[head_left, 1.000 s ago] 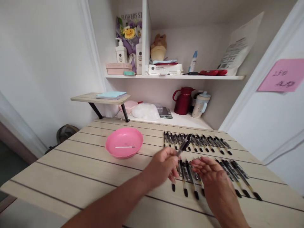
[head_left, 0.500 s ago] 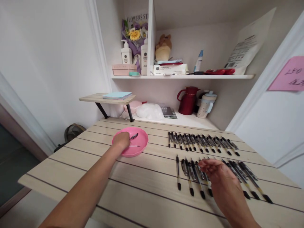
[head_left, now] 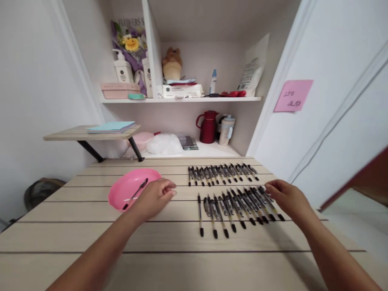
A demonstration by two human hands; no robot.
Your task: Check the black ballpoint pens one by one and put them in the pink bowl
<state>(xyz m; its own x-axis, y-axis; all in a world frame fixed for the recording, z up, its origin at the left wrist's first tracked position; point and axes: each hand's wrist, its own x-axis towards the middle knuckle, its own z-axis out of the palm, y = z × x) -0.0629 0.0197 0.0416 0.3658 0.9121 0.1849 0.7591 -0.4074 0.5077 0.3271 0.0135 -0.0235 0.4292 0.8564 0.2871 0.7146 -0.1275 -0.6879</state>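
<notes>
My left hand (head_left: 156,198) hovers over the table just right of the pink plate (head_left: 156,173), fingers loosely bent, the thumb and fingertips slightly apart and nothing visible between them. On the plate lie a black-capped pen (head_left: 140,190) and a short white stick (head_left: 127,199). A front row of clear pens with black caps (head_left: 224,216) lies side by side. At that row's right end is my right hand (head_left: 287,196), its fingers half curled close to the last pens; nothing shows in its grasp. A second row of similar pens (head_left: 222,174) lies behind.
Blue paper sheets (head_left: 112,126) lie on a small raised shelf (head_left: 68,134) at the left. Behind the table stand a red jug (head_left: 207,128) and a beige tumbler (head_left: 226,130), beside a white plastic bag (head_left: 165,144). The wall shelf (head_left: 182,100) holds bottles and a plush toy.
My left hand has come out of the pink plate and moved right of it. My right hand has moved from over the front row to its right end. The view has turned right.
</notes>
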